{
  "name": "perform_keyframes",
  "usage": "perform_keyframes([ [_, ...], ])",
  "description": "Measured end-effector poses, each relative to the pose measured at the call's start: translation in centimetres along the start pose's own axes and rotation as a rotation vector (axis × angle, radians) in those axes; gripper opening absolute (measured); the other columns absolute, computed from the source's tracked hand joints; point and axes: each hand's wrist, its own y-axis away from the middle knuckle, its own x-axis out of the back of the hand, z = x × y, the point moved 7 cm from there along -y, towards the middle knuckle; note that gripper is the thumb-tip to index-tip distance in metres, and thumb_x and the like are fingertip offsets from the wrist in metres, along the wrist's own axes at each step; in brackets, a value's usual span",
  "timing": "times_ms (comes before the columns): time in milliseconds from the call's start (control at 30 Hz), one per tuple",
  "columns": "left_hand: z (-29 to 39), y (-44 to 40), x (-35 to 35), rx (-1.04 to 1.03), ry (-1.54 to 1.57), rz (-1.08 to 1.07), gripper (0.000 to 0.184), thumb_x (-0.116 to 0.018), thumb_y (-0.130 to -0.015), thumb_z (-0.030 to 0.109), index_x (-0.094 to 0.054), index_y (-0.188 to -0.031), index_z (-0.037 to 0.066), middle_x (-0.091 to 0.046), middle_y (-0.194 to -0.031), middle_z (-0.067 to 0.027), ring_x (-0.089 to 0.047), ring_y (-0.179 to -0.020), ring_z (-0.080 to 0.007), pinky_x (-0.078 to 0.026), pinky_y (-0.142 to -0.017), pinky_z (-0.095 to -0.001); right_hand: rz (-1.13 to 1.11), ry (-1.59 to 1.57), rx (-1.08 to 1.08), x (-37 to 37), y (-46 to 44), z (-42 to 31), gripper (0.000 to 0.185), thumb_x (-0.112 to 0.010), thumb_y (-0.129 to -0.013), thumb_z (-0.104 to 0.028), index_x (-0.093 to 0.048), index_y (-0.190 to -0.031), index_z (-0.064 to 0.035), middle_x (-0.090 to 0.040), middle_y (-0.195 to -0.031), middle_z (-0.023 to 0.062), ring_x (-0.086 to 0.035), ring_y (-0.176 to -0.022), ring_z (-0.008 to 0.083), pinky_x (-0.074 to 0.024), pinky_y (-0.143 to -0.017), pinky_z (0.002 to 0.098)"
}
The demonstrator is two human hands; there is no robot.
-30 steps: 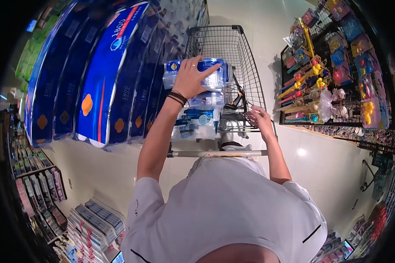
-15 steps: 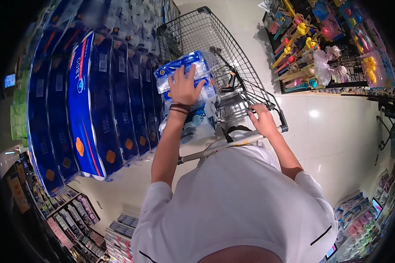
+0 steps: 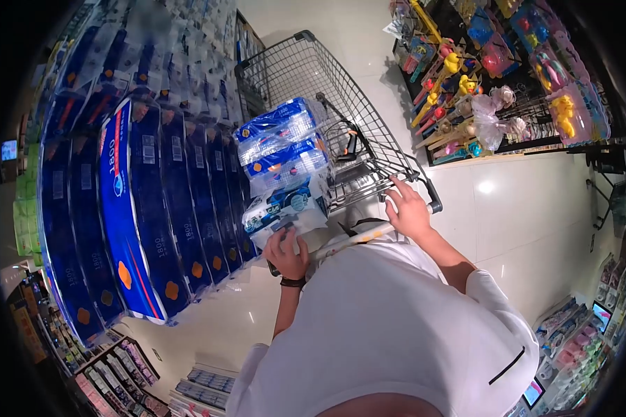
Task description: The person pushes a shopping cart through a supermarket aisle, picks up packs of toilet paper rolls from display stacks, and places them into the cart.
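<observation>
One head-worn camera looks forward and steeply down, close above a white fabric T-shirt (image 3: 396,326), toward a black wire-mesh cart (image 3: 344,90).

Blue-and-white packs (image 3: 285,154) — in the cart (image 3: 359,111)

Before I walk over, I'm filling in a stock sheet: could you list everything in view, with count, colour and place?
Shopping cart: one, dark, upper middle
Cart handle: one, pale, in front of the shirt
Small packs: at least two, blue and white, cart's near left
Teal-marked pack: at least one, white and teal, nearest the left hand
Large packs: many, mostly dark blue, row at left
Green packs: several, green, far left
Toys: many, mixed colours, upper right
Shelf goods: many, mixed colours, lower corners; too blurred to count
Floor: one, pale, around the cart
Shirt: one, white, lower middle
Left hand: one, bare, handle's left end
Right hand: one, bare, handle's right end
</observation>
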Motion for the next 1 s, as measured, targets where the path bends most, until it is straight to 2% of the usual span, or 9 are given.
perform_keyframes([
  [200,-0.8,-3.1,-2.3,-0.077,-0.061,0.033,0.039,-0.070,-0.078,0.006,-0.065,-0.116,0.014,-0.057,-0.125,-0.0073,-0.053,-0.114,-0.0304,-0.039,-0.094,-0.0456,0.055,0.027,-0.053,0.2,-4.1,0.7,0.020,-0.062,-0.087,-0.021,-0.069,-0.098,-0.0061,-0.062,-0.130,0.0112,-0.064,-0.110,0.0284,-0.0552,-0.088,0.0404],
  [267,-1.2,-5.2,-3.3,-0.072,-0.044,0.051,0.036,-0.066,-0.081,0.004,-0.065,-0.116,0.014,-0.058,-0.125,-0.0071,-0.054,-0.115,-0.0310,-0.039,-0.095,-0.0465,0.174,-0.005,0.007,0.2,-5.9,0.9,0.016,-0.063,-0.085,-0.019,-0.068,-0.094,-0.0061,-0.067,-0.112,0.0102,-0.066,-0.100,0.0278,-0.0562,-0.080,0.0408],
  [433,-2.5,-11.4,-6.2,-0.086,-0.081,0.051,0.035,-0.065,-0.083,0.005,-0.064,-0.117,0.013,-0.056,-0.128,-0.0087,-0.051,-0.121,-0.0311,-0.037,-0.098,-0.0477,0.105,0.004,0.018,-0.9,-12.3,1.6,0.021,-0.056,-0.091,-0.025,-0.065,-0.089,-0.0060,-0.066,-0.079,0.0105,-0.067,-0.077,0.0328,-0.0547,-0.065,0.0456],
  [533,-2.9,-14.2,-7.6,-0.044,-0.101,0.119,0.035,-0.065,-0.086,0.010,-0.061,-0.121,0.009,-0.055,-0.128,-0.0118,-0.050,-0.122,-0.0324,-0.035,-0.100,-0.0477,-0.058,0.070,-0.025,-1.1,-15.4,1.4,0.027,-0.055,-0.094,-0.030,-0.065,-0.087,-0.0058,-0.068,-0.077,0.0097,-0.068,-0.077,0.0317,-0.0530,-0.077,0.0481],
  [633,-3.8,-13.4,-10.5,0.056,0.043,0.134,0.037,-0.064,-0.091,0.018,-0.055,-0.123,0.003,-0.055,-0.125,-0.0160,-0.050,-0.118,-0.0355,-0.034,-0.103,-0.0482,-0.123,0.197,0.064,-1.3,-16.6,0.9,0.035,-0.054,-0.096,-0.037,-0.066,-0.097,-0.0045,-0.069,-0.094,0.0135,-0.066,-0.097,0.0314,-0.0420,-0.102,0.0517],
  [667,-5.5,-12.1,-13.2,0.114,0.105,0.018,0.035,-0.062,-0.094,0.023,-0.056,-0.121,0.002,-0.056,-0.120,-0.0166,-0.051,-0.116,-0.0368,-0.034,-0.103,-0.0486,0.013,0.182,0.096,-0.7,-16.8,0.7,0.037,-0.054,-0.096,-0.038,-0.066,-0.103,-0.0038,-0.067,-0.101,0.0149,-0.062,-0.105,0.0322,-0.0350,-0.107,0.0525],
  [733,-3.9,-14.0,-13.1,-0.057,-0.025,0.026,0.030,-0.057,-0.097,0.028,-0.062,-0.113,0.003,-0.061,-0.109,-0.0152,-0.053,-0.109,-0.0348,-0.035,-0.101,-0.0477,0.269,0.148,0.170,-0.2,-16.5,0.2,0.043,-0.053,-0.097,-0.041,-0.064,-0.113,-0.0023,-0.063,-0.115,0.0176,-0.053,-0.121,0.0337,-0.0212,-0.118,0.0541],
  [767,-4.1,-15.6,-14.0,-0.033,-0.009,-0.017,0.029,-0.056,-0.098,0.030,-0.064,-0.108,0.004,-0.062,-0.105,-0.0142,-0.054,-0.106,-0.0339,-0.036,-0.099,-0.0472,0.209,0.148,0.139,-1.0,-17.1,0.6,0.049,-0.053,-0.096,-0.041,-0.059,-0.125,-0.0023,-0.055,-0.129,0.0197,-0.040,-0.134,0.0365,-0.0163,-0.121,0.0538],
  [1000,-5.4,-21.7,-18.3,0.038,-0.098,-0.199,0.040,-0.053,-0.099,0.039,-0.072,-0.083,0.007,-0.067,-0.086,-0.0101,-0.060,-0.087,-0.0298,-0.039,-0.088,-0.0445,0.046,0.197,0.094,-1.1,-22.4,1.6,0.058,-0.069,-0.081,-0.037,-0.056,-0.126,-0.0023,-0.055,-0.123,0.0196,-0.041,-0.132,0.0378,-0.0170,-0.120,0.0546],
])
